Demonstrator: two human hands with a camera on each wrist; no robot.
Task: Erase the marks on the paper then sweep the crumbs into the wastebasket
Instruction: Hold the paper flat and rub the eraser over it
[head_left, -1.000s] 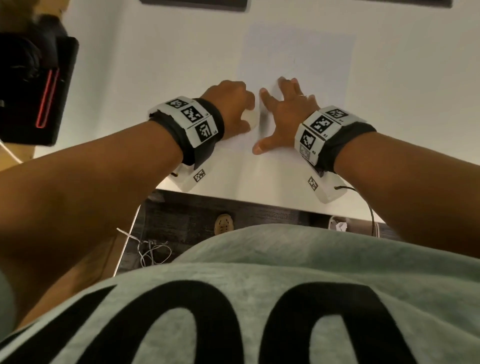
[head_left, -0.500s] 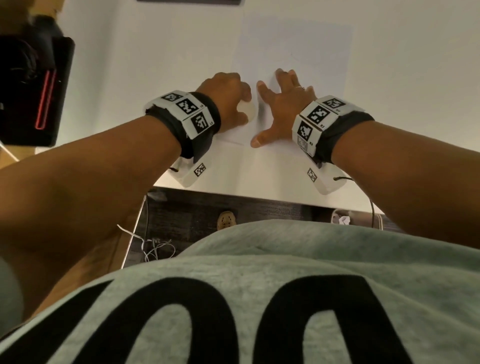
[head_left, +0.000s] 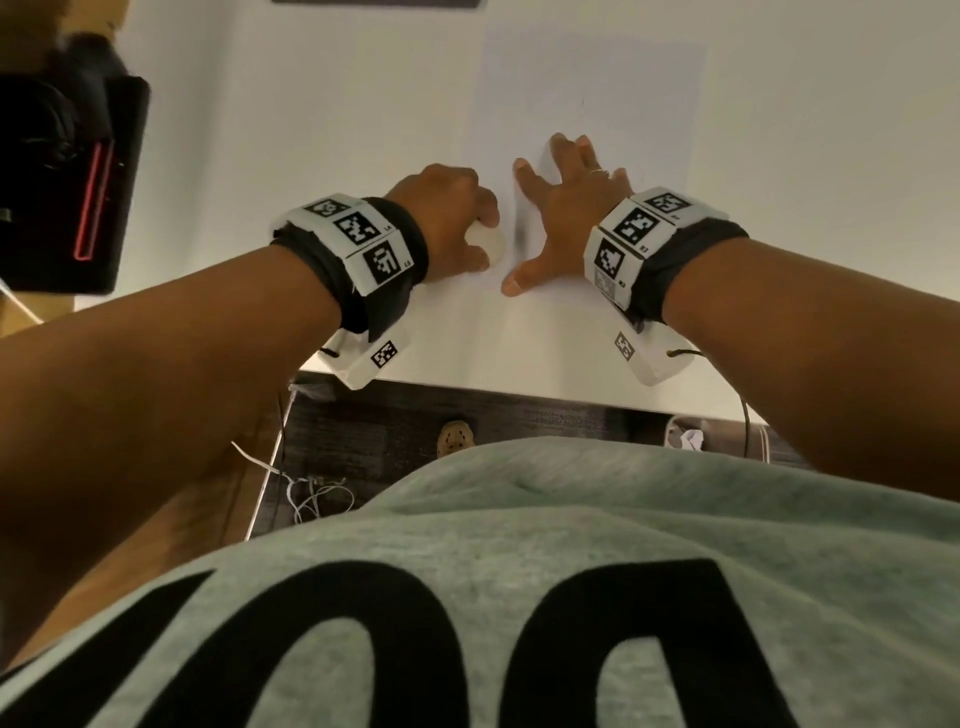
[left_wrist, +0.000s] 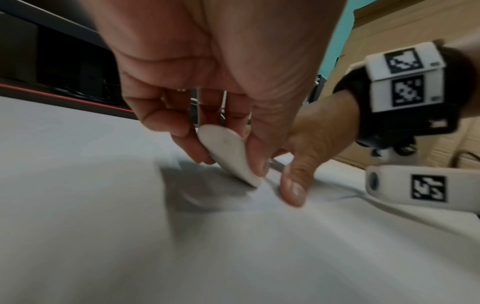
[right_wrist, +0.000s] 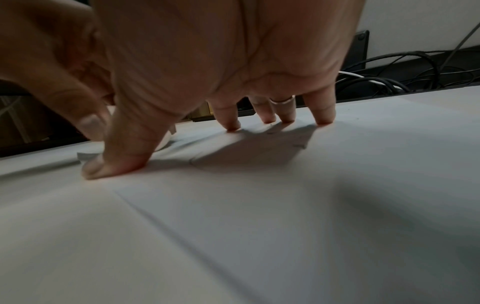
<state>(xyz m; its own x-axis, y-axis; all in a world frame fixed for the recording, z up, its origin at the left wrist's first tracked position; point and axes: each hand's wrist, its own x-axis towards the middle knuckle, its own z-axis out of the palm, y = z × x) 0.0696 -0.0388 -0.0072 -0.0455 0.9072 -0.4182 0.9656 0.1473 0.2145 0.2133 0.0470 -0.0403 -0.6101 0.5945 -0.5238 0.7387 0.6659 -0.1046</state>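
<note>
Fingers (left_wrist: 182, 115) of the left hand (head_left: 441, 218) curl round a white eraser (left_wrist: 228, 156), with the thumb pinching it from the other side, and its lower edge touches the paper (head_left: 587, 88). In the head view the eraser (head_left: 485, 241) shows just beside the thumb, at the 3 o'clock side of the left hand. Spread, straight fingertips (right_wrist: 323, 117) of the right hand (head_left: 566, 218) press down on the paper, holding nothing, and the thumb lies flat toward 9 o'clock, near the eraser but apart from it. A ring (right_wrist: 281, 99) sits on one right finger. The paper lies flat on a white table (head_left: 291, 130), reaching from under both hands toward 12 o'clock; a faint dark mark (head_left: 519, 234) shows between the eraser and the right thumb, and a few small specks (right_wrist: 298, 145) lie near the right fingertips. Each wrist carries a black band with white marker blocks (head_left: 358, 234). At 9 o'clock from the left hand, off the table edge, sits a black case with a red stripe (head_left: 88, 208). At 6 o'clock, below the table's near edge, a dark floor (head_left: 374, 431) shows, then a pale green shirt with black lettering (head_left: 519, 597). No wastebasket can be made out for certain.
</note>
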